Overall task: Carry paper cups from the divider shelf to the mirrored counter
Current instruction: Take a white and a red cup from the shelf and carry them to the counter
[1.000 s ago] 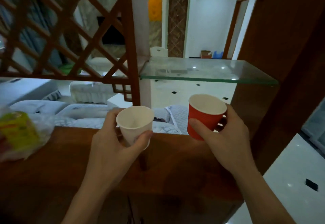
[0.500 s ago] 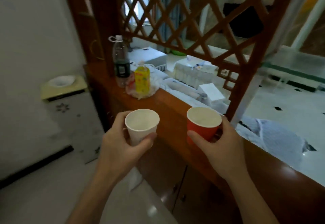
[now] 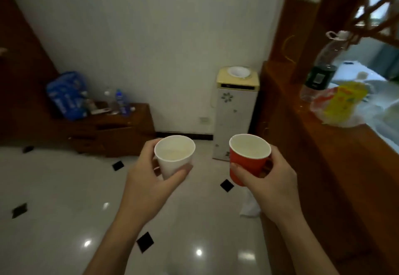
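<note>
My left hand [image 3: 149,186] grips a white paper cup [image 3: 174,156], held upright in front of me over the tiled floor. My right hand [image 3: 272,186] grips a red paper cup [image 3: 248,158] with a pale inside, also upright. The two cups are apart, side by side at about the same height. The wooden divider shelf [image 3: 336,136] with its lattice runs along my right. No mirrored counter shows in this view.
A water dispenser [image 3: 235,110] stands against the white wall ahead. A low dark cabinet [image 3: 116,128] at the left carries a blue bag and bottles. On the divider shelf sit a water bottle [image 3: 321,76] and a yellow carton in a plastic bag [image 3: 341,106]. Glossy tiled floor [image 3: 64,210] spreads below.
The view has swung left, away from the divider shelf toward the wall and water dispenser. Both hands keep hold of their cups in the same pose.
</note>
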A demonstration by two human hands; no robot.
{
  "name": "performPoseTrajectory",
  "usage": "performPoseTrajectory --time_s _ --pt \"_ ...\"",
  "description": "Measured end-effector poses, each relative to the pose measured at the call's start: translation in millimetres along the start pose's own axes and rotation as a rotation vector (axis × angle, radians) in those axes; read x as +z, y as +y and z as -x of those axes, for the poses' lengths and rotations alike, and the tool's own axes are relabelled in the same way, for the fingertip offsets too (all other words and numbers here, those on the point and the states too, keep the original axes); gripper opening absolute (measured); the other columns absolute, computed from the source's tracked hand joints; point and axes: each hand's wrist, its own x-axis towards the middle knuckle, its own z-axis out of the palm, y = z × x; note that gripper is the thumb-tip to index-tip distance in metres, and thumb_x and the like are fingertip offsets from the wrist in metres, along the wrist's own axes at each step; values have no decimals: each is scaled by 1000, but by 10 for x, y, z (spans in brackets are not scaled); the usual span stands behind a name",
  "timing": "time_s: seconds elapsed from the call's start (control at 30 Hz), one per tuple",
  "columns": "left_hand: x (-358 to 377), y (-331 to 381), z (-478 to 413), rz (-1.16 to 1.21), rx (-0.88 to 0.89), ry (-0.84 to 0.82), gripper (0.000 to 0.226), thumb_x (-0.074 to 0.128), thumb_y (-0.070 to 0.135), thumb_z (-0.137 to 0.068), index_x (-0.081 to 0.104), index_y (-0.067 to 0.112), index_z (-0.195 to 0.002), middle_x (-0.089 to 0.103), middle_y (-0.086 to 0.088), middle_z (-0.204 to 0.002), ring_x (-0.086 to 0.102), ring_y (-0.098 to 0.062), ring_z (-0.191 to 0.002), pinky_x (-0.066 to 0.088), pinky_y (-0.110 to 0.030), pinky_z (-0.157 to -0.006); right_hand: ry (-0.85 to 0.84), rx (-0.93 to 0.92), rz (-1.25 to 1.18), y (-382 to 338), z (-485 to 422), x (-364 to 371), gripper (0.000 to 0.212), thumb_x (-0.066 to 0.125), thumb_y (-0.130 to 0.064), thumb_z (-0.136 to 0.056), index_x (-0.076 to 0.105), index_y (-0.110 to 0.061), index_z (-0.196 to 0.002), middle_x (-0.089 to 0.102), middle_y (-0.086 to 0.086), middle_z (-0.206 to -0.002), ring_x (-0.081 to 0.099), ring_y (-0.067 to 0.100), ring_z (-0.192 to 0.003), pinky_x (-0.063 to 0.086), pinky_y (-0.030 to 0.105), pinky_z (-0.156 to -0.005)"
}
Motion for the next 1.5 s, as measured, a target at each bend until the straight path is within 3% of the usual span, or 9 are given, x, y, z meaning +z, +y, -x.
performPoseTrajectory --time_s 0.1,0.27,0.57,0.7,0.87,1.0,1.23,1.3,1.5 --pt "-518 -196 43 -42 -53 114 58 74 61 -58 47 57 -110 57 36 -108 57 7 -102 51 -11 -74 -121 -35 -33 -177 -113 592 81 69 -70 -49 49 -40 -121 56 -23 -112 55 -2 -101 46 7 -65" --pt "-1367 -612 10 -113 -118 277 61 73 63 -58 46 54 -112 54 40 -107 53 12 -103 49 -7 -71 -282 -105 -89 -483 -260 1701 71 79 -58 -53 44 -49 -114 51 -33 -107 50 -13 -99 43 2 -66" --pt "-3116 -1387 -250 -225 -221 488 72 69 63 -58 48 35 -122 58 15 -118 58 -9 -107 51 -10 -78 -503 -198 -162 -1201 -457 3863 68 72 -66 -52 40 -56 -111 46 -39 -106 45 -21 -101 40 -1 -65" --pt "-3823 -1717 -324 -246 -262 572 68 72 61 -59 48 40 -120 58 22 -115 58 -3 -105 51 -10 -75 -553 -217 -172 -1459 -559 4640 69 73 -65 -51 41 -54 -112 49 -37 -104 45 -22 -100 40 -1 -64" --pt "-4505 -2104 -374 -260 -288 684 57 75 57 -62 48 51 -112 58 36 -108 58 6 -102 51 -13 -76 -623 -219 -183 -1683 -740 5441 80 71 -68 -49 42 -47 -120 51 -30 -109 54 -2 -101 44 10 -66" --pt "-4898 -2412 -525 -281 -319 753 58 76 60 -65 49 48 -115 59 32 -110 60 3 -102 53 -16 -77 -682 -248 -181 -1778 -896 6079 88 74 -64 -52 45 -36 -130 55 -16 -120 54 7 -106 46 16 -74" --pt "-5613 -3080 -1135 -321 -361 840 54 76 58 -65 48 53 -111 57 35 -110 58 6 -103 52 -13 -75 -745 -301 -237 -1911 -1418 7413 75 75 -63 -55 41 -47 -120 48 -35 -106 47 -21 -98 41 0 -61" --pt "-5836 -3272 -1382 -323 -382 877 56 74 60 -62 48 54 -111 58 33 -111 58 5 -103 52 -13 -75 -778 -300 -271 -1991 -1624 7824 75 74 -64 -55 43 -46 -121 49 -35 -109 48 -18 -98 39 -2 -63" --pt "-6515 -3697 -2077 -392 -392 974 69 75 57 -64 49 29 -121 59 13 -116 61 -13 -105 54 -25 -80 -879 -350 -299 -2348 -2216 8992 80 72 -65 -56 48 -35 -126 55 -19 -114 53 -4 -101 43 2 -64"
